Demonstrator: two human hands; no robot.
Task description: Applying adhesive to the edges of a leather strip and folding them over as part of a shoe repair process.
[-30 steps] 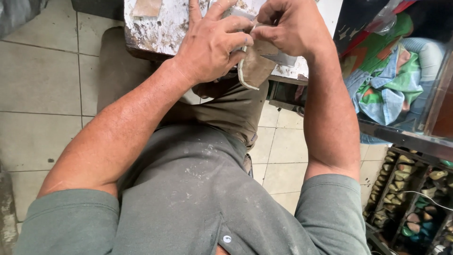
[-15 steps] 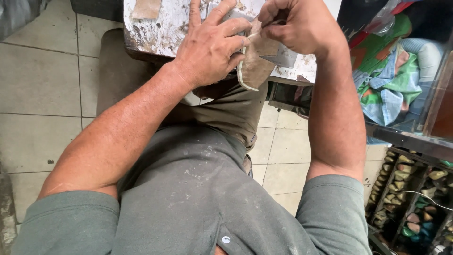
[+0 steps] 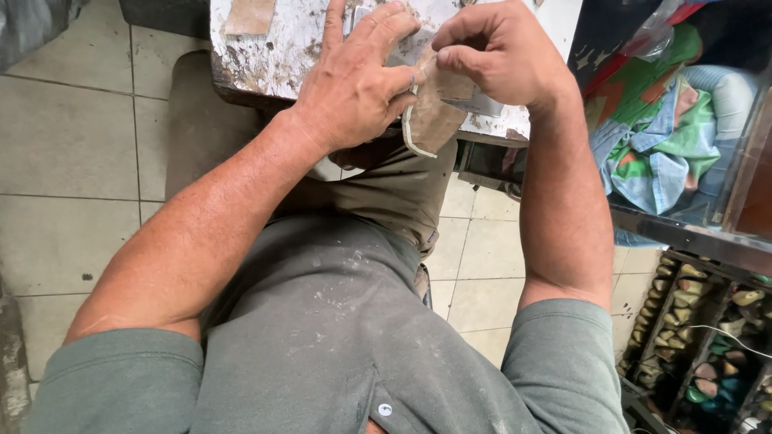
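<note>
Head view, looking straight down the person's chest to a small worn table, white top scuffed and stained brown. Both hands are up at its near edge, close together, working one brown piece. It looks like leather or stiff card, with a pale edge curving along its lower left side.

The left hand lies flat over the left part of the piece, fingers spread and pointing away up the tabletop, pressing down. It is not curled around anything, just pinning. The right hand sits just beside it, thumb and forefinger pinched together at the piece's upper edge, the other fingers folded in. Under that hand a small grey slip lies against the piece; whether the pinch also takes it, I cannot tell.

The piece hangs partly off the table edge, its lower end over the person's lap. On the table's far left corner lies a tan rectangle, well apart from the hands.

To the right, a heap of coloured cloth, green, blue and red, behind a dark frame. Lower right, a compartment tray packed with small items, too small to make out. Pale floor tiles on the left.
</note>
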